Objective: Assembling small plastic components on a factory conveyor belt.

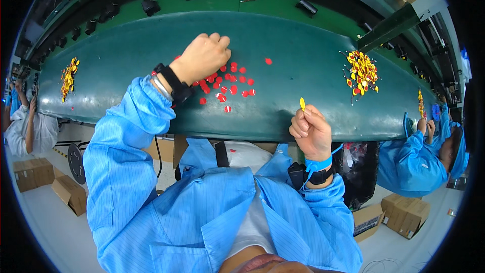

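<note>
The left hand (202, 56) lies knuckles-up on the green belt (303, 35), fingers curled down over the far-left edge of a scatter of small red discs (230, 83); whether it pinches one underneath cannot be told, since the fingertips are hidden by the back of the hand. The right hand (311, 132) sits at the near edge of the belt, right of the discs, fingers closed into a loose fist with thumb and forefinger pinching a small yellow piece (302, 103) that stands upright above the knuckles. The red discs lie loose and mostly apart from one another, one stray disc (268, 61) farther right and a couple nearer the near edge. Farther right on the belt sits a heap of mixed yellow and red pieces (362, 73); another yellow heap (68, 77) lies far left. A co-worker's sleeve (411, 159) shows at the right. The risks, as I judge them: the yellow piece is held only by its lower tip — a slight slackening and it could drop off the near edge to the floor. And the left forearm's blue sleeve (134, 121) hangs close to the discs — a sweep of it could push them off the near edge.
</note>
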